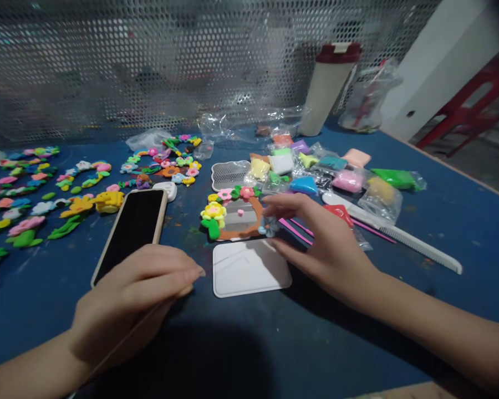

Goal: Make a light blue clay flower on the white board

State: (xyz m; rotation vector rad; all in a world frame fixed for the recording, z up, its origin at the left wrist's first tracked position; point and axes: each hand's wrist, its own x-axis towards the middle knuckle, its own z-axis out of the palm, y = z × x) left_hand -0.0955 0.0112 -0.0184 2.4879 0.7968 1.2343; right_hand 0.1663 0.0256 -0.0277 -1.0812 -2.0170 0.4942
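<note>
The mirror frame [237, 219] lies on the desk [441, 210], at 12 o'clock of a white tray [249, 269]. Its rim carries clay flowers [213, 211] from 9 to 1 o'clock; the lower rim shows bare brown — about half dressed, I judge. The right hand [328, 249], fingers spread, rests its tips on a pale blue flower [269, 226] at 3 o'clock. The left hand [137, 299] lies loosely curled by a phone [131, 233] — holding anything or not, I cannot tell.
</note>
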